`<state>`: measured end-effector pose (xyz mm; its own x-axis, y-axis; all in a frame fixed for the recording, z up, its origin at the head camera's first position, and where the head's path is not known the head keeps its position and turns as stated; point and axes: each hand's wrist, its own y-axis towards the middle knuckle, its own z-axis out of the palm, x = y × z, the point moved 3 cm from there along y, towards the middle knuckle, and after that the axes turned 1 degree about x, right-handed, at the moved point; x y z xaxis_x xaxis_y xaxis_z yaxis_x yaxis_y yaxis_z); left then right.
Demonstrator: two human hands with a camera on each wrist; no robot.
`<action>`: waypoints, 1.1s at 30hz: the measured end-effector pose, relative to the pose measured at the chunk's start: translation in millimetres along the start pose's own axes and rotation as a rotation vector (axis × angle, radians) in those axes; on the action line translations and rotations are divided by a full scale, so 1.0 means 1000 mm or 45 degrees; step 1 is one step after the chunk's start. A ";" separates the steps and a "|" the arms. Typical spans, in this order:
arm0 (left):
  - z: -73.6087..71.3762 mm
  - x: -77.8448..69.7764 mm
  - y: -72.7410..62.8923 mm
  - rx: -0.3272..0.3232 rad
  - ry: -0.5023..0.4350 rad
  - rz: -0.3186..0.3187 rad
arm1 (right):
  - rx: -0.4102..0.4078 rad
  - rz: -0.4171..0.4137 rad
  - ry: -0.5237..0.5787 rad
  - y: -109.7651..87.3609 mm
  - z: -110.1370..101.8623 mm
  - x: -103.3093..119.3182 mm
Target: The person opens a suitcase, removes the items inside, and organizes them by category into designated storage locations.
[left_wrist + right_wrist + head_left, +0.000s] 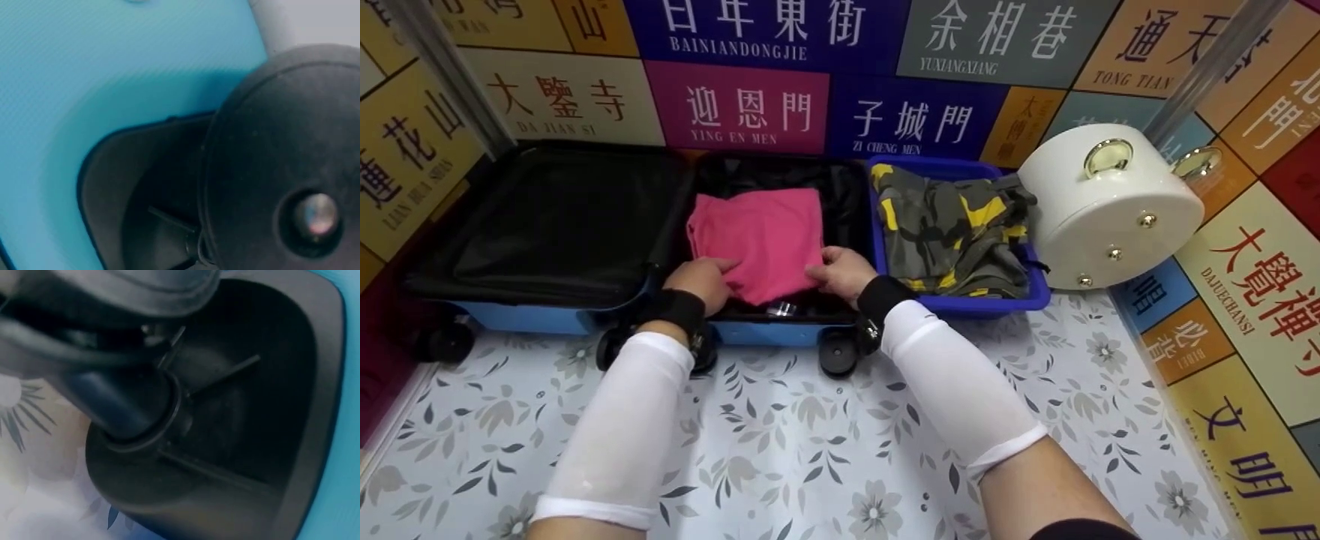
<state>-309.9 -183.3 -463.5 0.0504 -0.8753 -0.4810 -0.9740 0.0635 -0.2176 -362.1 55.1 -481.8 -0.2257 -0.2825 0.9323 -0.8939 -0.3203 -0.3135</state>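
Centre frame: I am viewing the right hand (844, 271) pinching folded pink cloth (761, 240) in the blue suitcase (769, 334), left hand (701, 281) touching, grip indeterminable, seemingly positioning it, next probably needing release.

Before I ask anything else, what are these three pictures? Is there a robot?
No robot! Those are a person's bare hands, with white sleeves and cameras on the wrists. The wide picture comes from a camera on the person's head, looking down. The two close ones come from the wrists; both mostly show a suitcase wheel and its black mount.

On the flowery surface lies an open suitcase. In its right half is a pink cloth. The left hand holds its left edge; the right hand pinches its right edge. Beside it is a blue bin with a camouflage cloth inside, then a white case.
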 end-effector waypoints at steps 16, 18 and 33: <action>-0.001 0.002 -0.001 0.003 -0.105 0.124 | -0.089 0.114 0.194 0.002 0.000 -0.004; -0.001 0.002 -0.001 0.018 -0.111 0.128 | -0.073 0.112 0.171 0.001 0.000 -0.003; -0.009 -0.002 0.004 0.139 -0.178 -0.248 | -0.114 0.093 0.134 0.002 -0.001 -0.003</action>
<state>-315.9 -185.5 -455.5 0.2723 -0.8018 -0.5319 -0.9136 -0.0419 -0.4045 -363.3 56.7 -484.8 -0.3269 -0.2042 0.9227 -0.9034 -0.2191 -0.3685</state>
